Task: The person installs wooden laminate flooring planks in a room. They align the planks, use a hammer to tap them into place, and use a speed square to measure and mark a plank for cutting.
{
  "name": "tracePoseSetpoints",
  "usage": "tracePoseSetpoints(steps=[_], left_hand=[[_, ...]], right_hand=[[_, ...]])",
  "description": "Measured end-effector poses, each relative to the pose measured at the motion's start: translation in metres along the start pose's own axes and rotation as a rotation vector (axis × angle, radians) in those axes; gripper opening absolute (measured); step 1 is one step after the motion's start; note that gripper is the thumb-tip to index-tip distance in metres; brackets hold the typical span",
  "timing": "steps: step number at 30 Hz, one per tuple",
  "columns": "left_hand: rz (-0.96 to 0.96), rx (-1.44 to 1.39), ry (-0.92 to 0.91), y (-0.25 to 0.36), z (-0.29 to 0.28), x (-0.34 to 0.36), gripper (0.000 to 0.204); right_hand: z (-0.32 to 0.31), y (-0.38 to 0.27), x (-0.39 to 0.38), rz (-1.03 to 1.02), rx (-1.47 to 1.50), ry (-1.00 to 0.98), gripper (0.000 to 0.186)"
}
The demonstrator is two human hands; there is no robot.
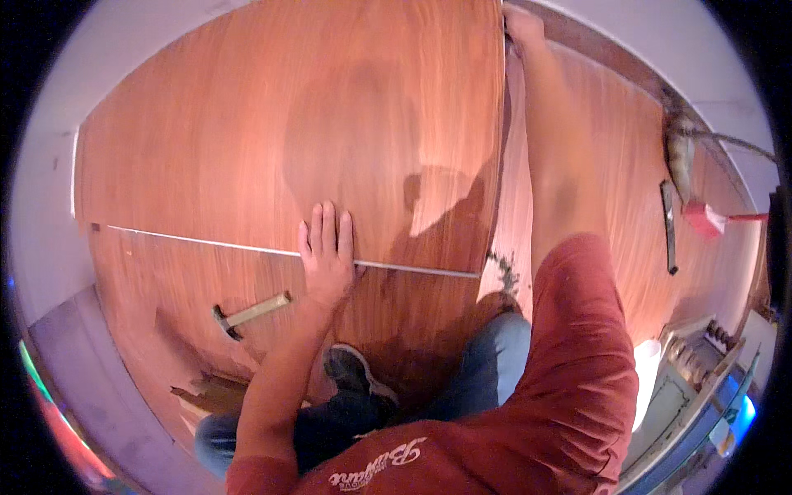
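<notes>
A large reddish-brown wood-grain panel (223,132) with a pale strip along its near edge fills the far left and middle of the view. My left hand (328,252) rests across that near edge, its fingers stretched flat on the top face. Far off at the panel's right edge, my right hand (523,25) holds on near the back corner, fingers curled at the edge and partly hidden. A hammer (252,313) with a light wooden handle and dark head lies left of my left forearm.
Similar wood-grain surface (627,148) extends right and below. A dark flat bar (669,227) lies at the right, beside a red-and-white object (705,220). Small dark debris (505,272) sits by the panel's near right corner. An open case (685,371) stands lower right. White walls (49,198) border the area.
</notes>
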State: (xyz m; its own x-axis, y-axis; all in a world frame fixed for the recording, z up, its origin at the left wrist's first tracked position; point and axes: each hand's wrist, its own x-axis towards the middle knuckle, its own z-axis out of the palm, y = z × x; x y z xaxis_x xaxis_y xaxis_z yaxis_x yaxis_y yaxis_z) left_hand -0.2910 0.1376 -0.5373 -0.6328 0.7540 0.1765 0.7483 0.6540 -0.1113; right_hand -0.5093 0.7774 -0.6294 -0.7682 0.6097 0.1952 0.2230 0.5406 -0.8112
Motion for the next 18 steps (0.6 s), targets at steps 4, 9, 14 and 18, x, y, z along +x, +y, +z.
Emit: tracePoseSetpoints(steps=[4, 9, 14, 18], left_hand=[[-0.082, -0.132, -0.074, 0.006, -0.016, -0.001, 0.094], [-0.048, -0.128, -0.034, 0.005, -0.013, 0.001, 0.104], [-0.006, -0.093, -0.011, 0.002, -0.006, 0.000, 0.109], [0.005, -0.082, -0.040, 0.001, -0.006, -0.003, 0.108]], right_hand=[[0.032, -0.002, 0.000, 0.110, -0.488, 0.120, 0.029], [0.038, -0.007, 0.003, -0.066, -0.671, 0.133, 0.027], [0.039, -0.011, 0.012, -0.154, -0.832, 0.139, 0.028], [0.041, -0.017, 0.011, -0.195, -0.941, 0.123, 0.028]])
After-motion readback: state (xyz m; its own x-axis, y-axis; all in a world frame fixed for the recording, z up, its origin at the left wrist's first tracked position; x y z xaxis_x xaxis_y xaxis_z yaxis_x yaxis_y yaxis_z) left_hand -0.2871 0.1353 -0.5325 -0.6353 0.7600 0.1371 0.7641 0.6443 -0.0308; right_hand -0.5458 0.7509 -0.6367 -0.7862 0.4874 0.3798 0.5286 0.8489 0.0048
